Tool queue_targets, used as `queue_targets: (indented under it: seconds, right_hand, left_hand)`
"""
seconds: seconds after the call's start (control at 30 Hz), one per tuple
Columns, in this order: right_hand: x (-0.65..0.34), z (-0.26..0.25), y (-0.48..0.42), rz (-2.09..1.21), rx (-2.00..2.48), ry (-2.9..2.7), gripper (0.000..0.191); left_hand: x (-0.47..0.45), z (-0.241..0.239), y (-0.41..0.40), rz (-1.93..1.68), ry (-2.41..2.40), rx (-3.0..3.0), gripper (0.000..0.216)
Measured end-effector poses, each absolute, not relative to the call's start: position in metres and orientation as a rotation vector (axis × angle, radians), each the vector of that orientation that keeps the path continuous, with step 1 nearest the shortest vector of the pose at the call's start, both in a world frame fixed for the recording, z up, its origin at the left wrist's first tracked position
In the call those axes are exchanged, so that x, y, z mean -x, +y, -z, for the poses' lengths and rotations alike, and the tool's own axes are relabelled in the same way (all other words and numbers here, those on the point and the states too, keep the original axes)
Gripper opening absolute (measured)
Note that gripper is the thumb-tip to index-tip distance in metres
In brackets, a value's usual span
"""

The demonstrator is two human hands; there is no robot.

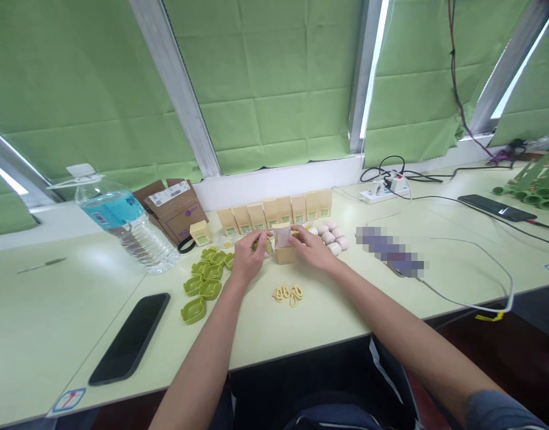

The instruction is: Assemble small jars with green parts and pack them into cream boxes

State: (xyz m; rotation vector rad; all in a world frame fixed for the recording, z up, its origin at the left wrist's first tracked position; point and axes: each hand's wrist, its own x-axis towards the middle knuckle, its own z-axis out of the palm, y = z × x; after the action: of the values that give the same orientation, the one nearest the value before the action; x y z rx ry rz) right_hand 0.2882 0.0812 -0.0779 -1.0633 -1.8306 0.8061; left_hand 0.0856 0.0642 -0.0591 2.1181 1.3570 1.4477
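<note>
A small open tan box (284, 253) stands on the pale table (328, 310) between my hands. My right hand (310, 246) is closed on the box's top flap at its right side. My left hand (248, 254) is pinched on a green piece (259, 244) just left of the box. A row of closed tan boxes (274, 213) lines up behind. Several green tray pieces (205, 283) lie to the left, pale pink round pieces (333, 236) to the right, and small yellow rings (288, 294) in front.
A big water bottle (124, 224) and brown cardboard cartons (173, 209) stand at the left. A black phone (131, 336) lies near the front edge. A power strip (384, 188), cables (475, 254), another phone (496, 207) and green parts (536, 191) are to the right.
</note>
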Motion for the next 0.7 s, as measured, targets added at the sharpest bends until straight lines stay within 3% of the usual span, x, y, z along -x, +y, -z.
queue_targets:
  seconds: [0.13,0.3,0.43,0.7]
  right_hand:
    - [-0.288,0.075,0.078,-0.845,1.038,-1.846,0.038]
    - [-0.288,0.076,0.078,-0.897,1.004,-1.845,0.036]
    - [-0.288,0.078,0.080,-0.885,1.021,-1.843,0.037]
    - [-0.288,0.077,0.079,-0.896,1.001,-1.837,0.036]
  left_hand:
    - [-0.086,0.054,0.065,-1.558,1.089,-1.699,0.041]
    - [-0.081,0.039,0.056,-1.245,0.766,-1.258,0.035]
    - [-0.074,0.033,0.052,-1.089,0.648,-1.184,0.033]
    - [-0.074,0.035,0.053,-1.204,0.700,-1.285,0.046]
